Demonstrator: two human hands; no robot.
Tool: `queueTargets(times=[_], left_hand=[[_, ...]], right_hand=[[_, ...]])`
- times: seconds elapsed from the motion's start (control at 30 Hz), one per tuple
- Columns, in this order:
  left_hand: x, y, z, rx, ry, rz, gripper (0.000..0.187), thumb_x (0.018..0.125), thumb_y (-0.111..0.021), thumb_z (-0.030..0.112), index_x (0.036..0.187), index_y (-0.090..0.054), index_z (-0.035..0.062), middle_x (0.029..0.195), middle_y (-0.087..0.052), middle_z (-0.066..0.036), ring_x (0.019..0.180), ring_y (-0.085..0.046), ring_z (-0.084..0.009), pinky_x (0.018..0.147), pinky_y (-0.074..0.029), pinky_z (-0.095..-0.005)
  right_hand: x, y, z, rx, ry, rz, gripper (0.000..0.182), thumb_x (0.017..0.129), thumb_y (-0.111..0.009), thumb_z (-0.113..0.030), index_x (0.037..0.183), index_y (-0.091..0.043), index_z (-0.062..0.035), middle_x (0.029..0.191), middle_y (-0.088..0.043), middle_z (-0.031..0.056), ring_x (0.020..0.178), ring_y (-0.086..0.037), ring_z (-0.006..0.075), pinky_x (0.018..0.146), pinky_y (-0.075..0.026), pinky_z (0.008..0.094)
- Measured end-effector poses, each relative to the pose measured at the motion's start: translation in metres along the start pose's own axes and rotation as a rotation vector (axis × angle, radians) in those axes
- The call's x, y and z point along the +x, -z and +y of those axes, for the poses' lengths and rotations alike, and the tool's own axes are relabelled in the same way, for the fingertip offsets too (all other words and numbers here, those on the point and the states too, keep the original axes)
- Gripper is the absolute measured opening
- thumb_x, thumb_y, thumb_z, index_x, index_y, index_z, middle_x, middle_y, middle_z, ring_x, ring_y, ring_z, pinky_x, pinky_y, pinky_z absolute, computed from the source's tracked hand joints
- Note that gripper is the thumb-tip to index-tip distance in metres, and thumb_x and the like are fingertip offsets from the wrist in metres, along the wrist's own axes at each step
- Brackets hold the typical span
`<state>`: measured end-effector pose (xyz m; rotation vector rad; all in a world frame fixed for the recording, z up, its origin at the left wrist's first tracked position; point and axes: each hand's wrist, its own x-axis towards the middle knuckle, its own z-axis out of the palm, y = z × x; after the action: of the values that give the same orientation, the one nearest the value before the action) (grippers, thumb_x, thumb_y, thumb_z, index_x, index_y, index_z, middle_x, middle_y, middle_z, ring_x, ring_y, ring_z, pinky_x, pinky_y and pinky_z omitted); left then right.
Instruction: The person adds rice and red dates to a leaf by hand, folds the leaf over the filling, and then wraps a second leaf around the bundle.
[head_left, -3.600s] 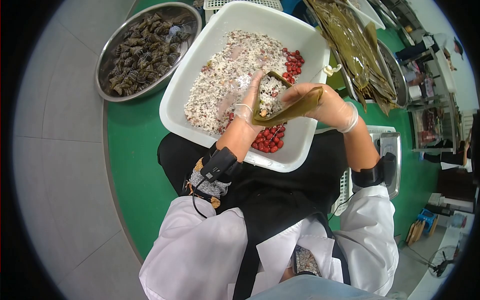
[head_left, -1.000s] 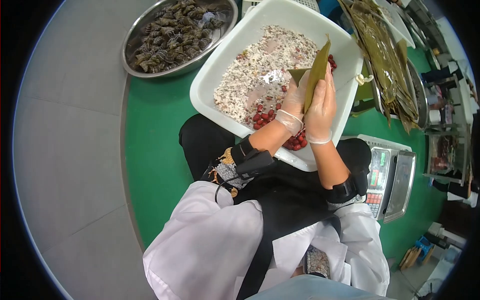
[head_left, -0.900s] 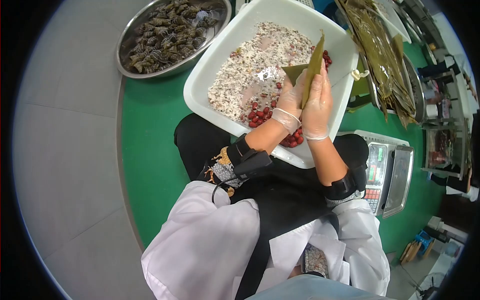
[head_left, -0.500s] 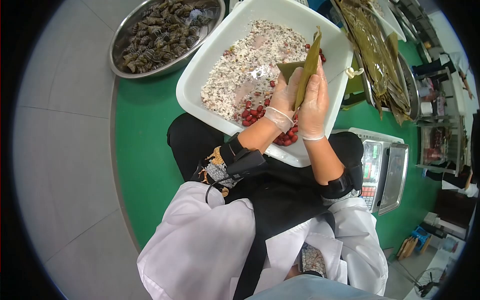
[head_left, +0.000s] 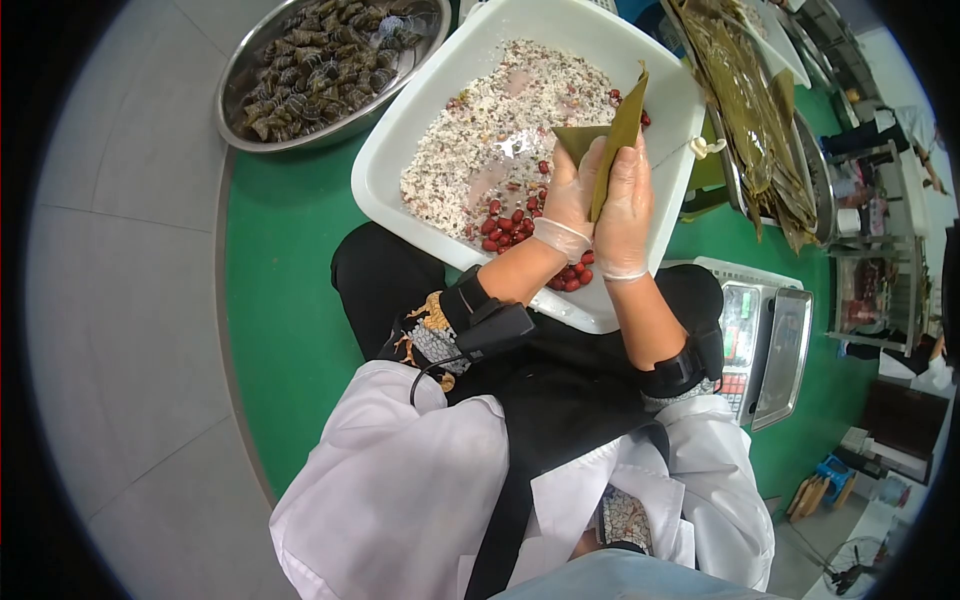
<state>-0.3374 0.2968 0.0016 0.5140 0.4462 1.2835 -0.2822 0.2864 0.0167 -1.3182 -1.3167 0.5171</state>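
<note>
Two thin-gloved hands, left hand [head_left: 568, 195] and right hand [head_left: 625, 205], clasp a folded, pointed green leaf [head_left: 618, 130].

On the green bench [head_left: 290, 300], a steel bowl [head_left: 232, 100] of dark wrapped dumplings [head_left: 315, 50] sits at the far left. A heap of long green leaves [head_left: 745, 90] lies far right. A digital scale [head_left: 765, 340] stands near right, beside the grey floor [head_left: 120, 300].

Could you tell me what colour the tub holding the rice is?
White tub, seen in the head view.
</note>
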Motion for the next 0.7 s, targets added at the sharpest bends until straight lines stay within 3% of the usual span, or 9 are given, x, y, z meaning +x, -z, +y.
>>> queueTargets(times=[0.1,0.17,0.23,0.33,0.37,0.47,0.7], left_hand=[[0.008,0.015,-0.013,-0.192,0.014,-0.084,0.041,0.098,-0.045,0.034,0.127,-0.037,0.0062,0.117,-0.051,-0.006,0.107,-0.051,-0.0147,0.089,-0.043,-0.0275],[0.009,0.019,-0.019,-0.344,0.070,-0.131,0.042,0.098,-0.046,0.034,0.127,-0.035,0.0055,0.118,-0.051,-0.007,0.107,-0.051,-0.0145,0.088,-0.043,-0.0272],[0.002,0.008,-0.014,-0.011,-0.117,-0.126,0.042,0.094,-0.056,0.025,0.123,-0.033,0.0049,0.109,-0.054,-0.006,0.096,-0.055,-0.0137,0.083,-0.047,-0.0277],[-0.001,0.002,-0.009,0.222,-0.133,0.004,0.048,0.092,-0.059,0.029,0.123,-0.033,0.0046,0.109,-0.054,-0.008,0.095,-0.054,-0.0134,0.082,-0.047,-0.0279],[-0.001,0.004,-0.009,0.221,-0.132,0.004,0.048,0.092,-0.059,0.029,0.123,-0.033,0.0046,0.109,-0.054,-0.008,0.095,-0.054,-0.0134,0.082,-0.047,-0.0279],[0.000,0.008,-0.011,0.165,-0.155,0.013,0.051,0.091,-0.061,0.032,0.124,-0.033,0.0043,0.109,-0.054,-0.009,0.096,-0.054,-0.0136,0.083,-0.047,-0.0280],[0.003,0.004,0.002,-0.156,-0.012,-0.010,0.058,0.090,-0.059,0.041,0.128,-0.035,0.0051,0.116,-0.053,-0.006,0.105,-0.053,-0.0156,0.089,-0.045,-0.0291]], right_hand=[[-0.002,-0.001,-0.003,0.005,-0.036,-0.031,0.051,0.100,-0.038,-0.031,0.136,-0.037,0.0041,0.140,-0.041,0.0190,0.130,-0.038,0.0276,0.107,-0.028,0.0348],[-0.002,-0.002,-0.012,0.127,-0.076,-0.002,0.054,0.100,-0.037,-0.040,0.135,-0.041,0.0002,0.123,-0.050,0.0091,0.111,-0.047,0.0171,0.098,-0.036,0.0293],[0.002,0.006,-0.020,0.176,-0.109,-0.026,0.055,0.100,-0.036,-0.042,0.135,-0.040,0.0012,0.123,-0.050,0.0104,0.112,-0.047,0.0179,0.098,-0.035,0.0297],[0.001,0.009,-0.014,0.280,-0.224,-0.064,0.059,0.099,-0.034,-0.046,0.134,-0.041,0.0018,0.120,-0.051,0.0103,0.110,-0.046,0.0176,0.096,-0.036,0.0297],[-0.001,0.009,-0.012,0.336,-0.306,-0.078,0.061,0.099,-0.032,-0.049,0.133,-0.042,0.0015,0.117,-0.051,0.0090,0.107,-0.046,0.0165,0.094,-0.037,0.0292],[-0.001,0.002,-0.012,0.286,-0.238,-0.029,0.055,0.100,-0.033,-0.045,0.131,-0.044,-0.0012,0.116,-0.052,0.0073,0.106,-0.048,0.0147,0.095,-0.037,0.0288],[0.006,0.012,-0.015,0.332,-0.240,-0.164,0.059,0.100,-0.033,-0.042,0.139,-0.034,0.0022,0.133,-0.046,0.0105,0.122,-0.042,0.0189,0.105,-0.030,0.0304]])
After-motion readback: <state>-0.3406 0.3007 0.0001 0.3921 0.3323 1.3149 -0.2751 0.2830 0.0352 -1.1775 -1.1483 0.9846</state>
